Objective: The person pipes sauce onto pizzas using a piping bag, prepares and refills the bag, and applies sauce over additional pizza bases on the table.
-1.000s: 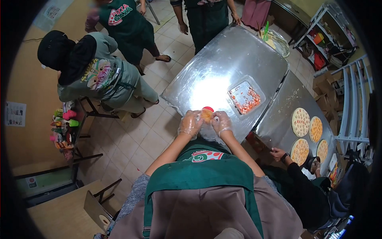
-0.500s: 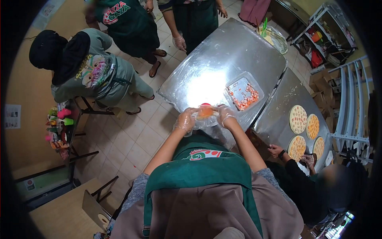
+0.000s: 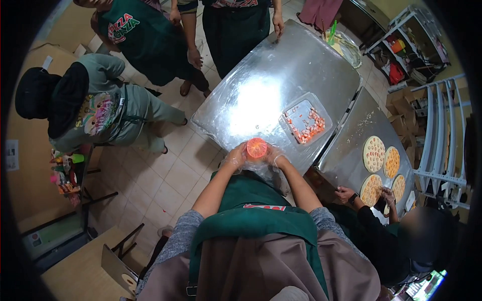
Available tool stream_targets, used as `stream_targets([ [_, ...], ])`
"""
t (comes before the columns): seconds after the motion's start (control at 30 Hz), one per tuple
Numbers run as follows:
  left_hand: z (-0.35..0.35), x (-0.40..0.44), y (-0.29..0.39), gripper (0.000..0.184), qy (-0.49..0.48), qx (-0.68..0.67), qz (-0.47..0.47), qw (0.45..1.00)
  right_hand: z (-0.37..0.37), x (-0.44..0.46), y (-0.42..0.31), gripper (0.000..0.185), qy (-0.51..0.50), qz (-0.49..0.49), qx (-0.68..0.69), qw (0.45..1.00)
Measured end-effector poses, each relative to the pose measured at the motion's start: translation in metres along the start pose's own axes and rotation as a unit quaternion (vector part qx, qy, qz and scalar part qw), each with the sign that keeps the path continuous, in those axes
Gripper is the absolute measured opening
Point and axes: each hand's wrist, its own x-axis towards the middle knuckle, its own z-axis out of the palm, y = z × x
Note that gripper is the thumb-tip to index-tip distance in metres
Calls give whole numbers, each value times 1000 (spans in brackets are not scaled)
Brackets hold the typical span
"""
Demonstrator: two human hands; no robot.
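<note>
A round red-orange container (image 3: pixel 256 148), the centre of the clock here, sits between the wearer's two gloved hands, just above the near edge of a metal table (image 3: pixel 296 52). Half a second earlier it shows its orange side, with a red cap at 12 o'clock; now a round red face points up at the head camera. The left hand (image 3: pixel 235 155) grasps it from 8 o'clock and the right hand (image 3: pixel 273 154) from 4 o'clock, both curled against its sides and closer together than before; the fingertips are partly hidden.

A clear tray (image 3: pixel 298 118) of chopped red and white pieces lies near it at 2 o'clock, in the same place on the table. On the second table (image 3: pixel 344 155), well apart at 3 to 4 o'clock, four topped dough rounds (image 3: pixel 374 154) lie unchanged, a co-worker's gloved hand (image 3: pixel 387 196) now over them.

At 12 o'clock, another person's hand (image 3: pixel 278 26) is now by the table's far corner, where it hangs apart before. At 10 to 11 o'clock, a person in a green apron (image 3: pixel 145 47) stands further left, and a co-worker in grey-green (image 3: pixel 103 103), between 9 and 10, also shows further left.
</note>
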Motion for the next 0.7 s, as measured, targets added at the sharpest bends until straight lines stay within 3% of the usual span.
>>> stream_targets([
  [0.07, 7, 7, -15, 56, -2, -38, -14, 999, 8, 10, 8, 62, 10, -20, 128, 992],
  [0.1, -1, 8, 0, 52, -18, -110, -29, 993, 10, 16, 11, 58, 19, -36, 221, 974],
  [0.13, -7, 5, 19, 48, -26, -181, -46, 982, 7, 18, 14, 56, 20, -70, 228, 971],
  [0.17, 1, 6, 14, 47, -21, -301, -39, 952, 0, 12, -1, 54, 21, -103, 235, 966],
  [0.2, 11, 6, 8, 46, -18, -417, -32, 908, -14, -3, -41, 54, 13, -168, 156, 973],
  [0.23, 31, 7, -17, 47, -2, -564, 13, 825, -8, 0, -37, 54, -3, -168, 232, 958],
  [0.27, 21, -4, -12, 51, 28, -513, 45, 857, 1, 7, -29, 55, -27, -162, 307, 938],
  [0.3, 10, -15, -8, 54, 58, -456, 71, 885, 6, 7, -37, 59, -35, -162, 277, 946],
  [0.37, 0, -36, -25, 60, 90, -416, 25, 905, 19, 6, -65, 64, -80, -158, 273, 946],
  [0.43, -45, -65, 0, 61, 116, -443, 56, 887, 26, 4, -107, 69, -143, -108, 328, 928],
  [0.47, -61, -80, -4, 63, 143, -378, 67, 912, 34, 4, -128, 75, -164, -100, 329, 925],
  [0.5, -79, -95, -3, 64, 171, -404, 71, 896, 46, 9, -148, 81, -184, -92, 328, 922],
  [0.6, -127, -162, -12, 63, 269, -420, 113, 860, 112, 23, -199, 92, -237, -217, 195, 927],
  [0.63, -135, -185, -17, 61, 303, -447, 76, 838, 137, 32, -209, 101, -256, -259, 142, 920],
  [0.7, -159, -238, -14, 58, 365, -502, 5, 784, 180, 14, -277, 115, -339, -259, 238, 873],
])
